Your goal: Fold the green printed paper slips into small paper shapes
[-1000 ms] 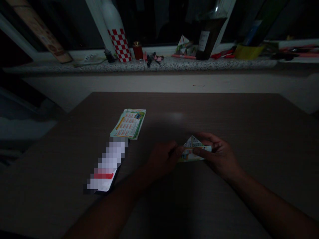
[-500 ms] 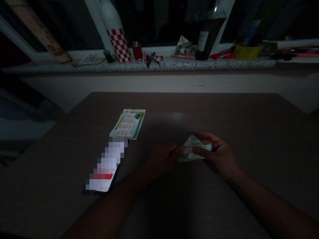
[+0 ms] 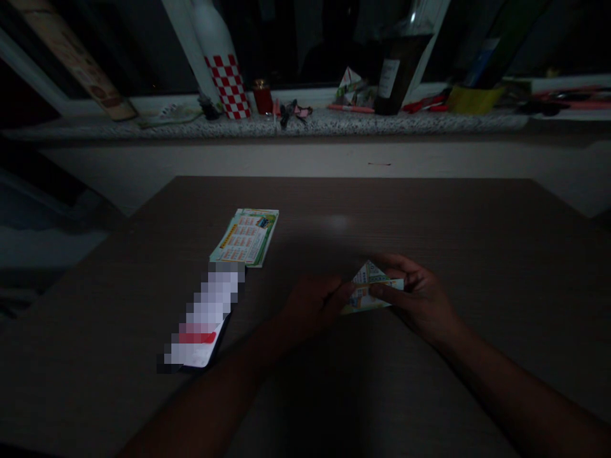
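Between my two hands is a folded sheet of printed paper [image 3: 370, 275], with a pointed triangular top and a flat strip along its lower edge. My left hand [image 3: 315, 299] pinches its left end, thumb in front and the other fingers mostly in shadow. At the right end, my right hand [image 3: 420, 292] grips it with the thumb across the front and the fingers behind. To the left lies a stack of printed paper sheets [image 3: 245, 236]. Just below that stack rests a phone [image 3: 210, 318] with a lit, blurred-out screen.
The wooden table [image 3: 429, 216] ends at a white wall under a speckled stone sill [image 3: 305, 127]. On the sill stand a red-and-white checked bottle [image 3: 229, 83], a small red jar [image 3: 262, 97], a dark container [image 3: 396, 76], a folded paper piece [image 3: 350, 83] and a yellow holder [image 3: 472, 100].
The folded paper has shifted very slightly, its tip a little lower. Both hands keep their hold in nearly the same place.
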`<state>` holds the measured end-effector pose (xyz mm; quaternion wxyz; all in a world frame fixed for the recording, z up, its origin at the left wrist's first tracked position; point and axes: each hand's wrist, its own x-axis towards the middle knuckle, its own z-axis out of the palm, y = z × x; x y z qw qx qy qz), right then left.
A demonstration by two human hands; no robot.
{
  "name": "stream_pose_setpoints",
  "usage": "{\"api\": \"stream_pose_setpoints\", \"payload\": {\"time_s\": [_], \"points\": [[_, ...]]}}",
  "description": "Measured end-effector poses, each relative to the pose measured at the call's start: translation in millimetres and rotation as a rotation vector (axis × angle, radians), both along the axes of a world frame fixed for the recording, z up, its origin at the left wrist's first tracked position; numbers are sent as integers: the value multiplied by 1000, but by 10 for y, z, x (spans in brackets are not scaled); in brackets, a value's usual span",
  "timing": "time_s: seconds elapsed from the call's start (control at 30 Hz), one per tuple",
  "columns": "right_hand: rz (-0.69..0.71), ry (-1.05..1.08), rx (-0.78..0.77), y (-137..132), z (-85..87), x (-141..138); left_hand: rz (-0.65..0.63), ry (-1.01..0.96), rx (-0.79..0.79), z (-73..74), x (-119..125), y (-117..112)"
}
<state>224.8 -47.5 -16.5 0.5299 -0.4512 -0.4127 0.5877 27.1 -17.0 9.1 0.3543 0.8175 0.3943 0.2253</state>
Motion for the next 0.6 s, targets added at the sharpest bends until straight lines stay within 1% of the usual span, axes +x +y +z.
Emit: {"api": "stream_pose_setpoints", "payload": {"time_s": [0.17, 0.4, 0.6], "points": [[14, 5, 7, -1, -22, 10, 13, 24, -23, 6, -5, -6], [36, 1, 10, 5, -6, 6, -71, 7, 22, 13, 10, -47], [30, -25, 6, -3, -9, 5, -66, 20, -5, 10, 9, -19]]}}
